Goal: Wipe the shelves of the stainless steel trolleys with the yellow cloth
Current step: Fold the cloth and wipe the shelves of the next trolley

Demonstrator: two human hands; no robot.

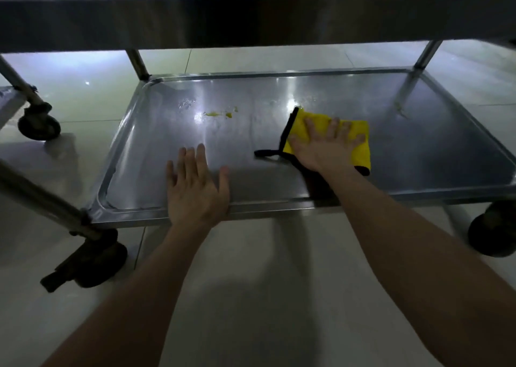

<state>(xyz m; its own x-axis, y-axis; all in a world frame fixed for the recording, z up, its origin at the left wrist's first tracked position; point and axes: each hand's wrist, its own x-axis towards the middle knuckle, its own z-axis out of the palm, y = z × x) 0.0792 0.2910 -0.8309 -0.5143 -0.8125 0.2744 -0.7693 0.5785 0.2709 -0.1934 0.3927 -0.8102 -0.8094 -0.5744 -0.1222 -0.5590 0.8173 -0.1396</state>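
The bottom shelf [156, 154] of a stainless steel trolley fills the middle of the head view. A folded yellow cloth [360, 146] with black edging lies flat on it, right of centre. My right hand [324, 146] presses down on the cloth with fingers spread. My left hand [195, 188] rests flat on the shelf's near rim, fingers apart, holding nothing. A small yellow stain [220, 113] and a patch of water drops [188, 103] sit on the shelf to the left of the cloth.
The trolley's upper shelf [251, 17] hangs low across the top. Upright posts [138, 63] stand at the far corners. Black caster wheels [95, 257] sit at the near corners on a pale tiled floor. A second trolley's wheel [39, 123] is at the left.
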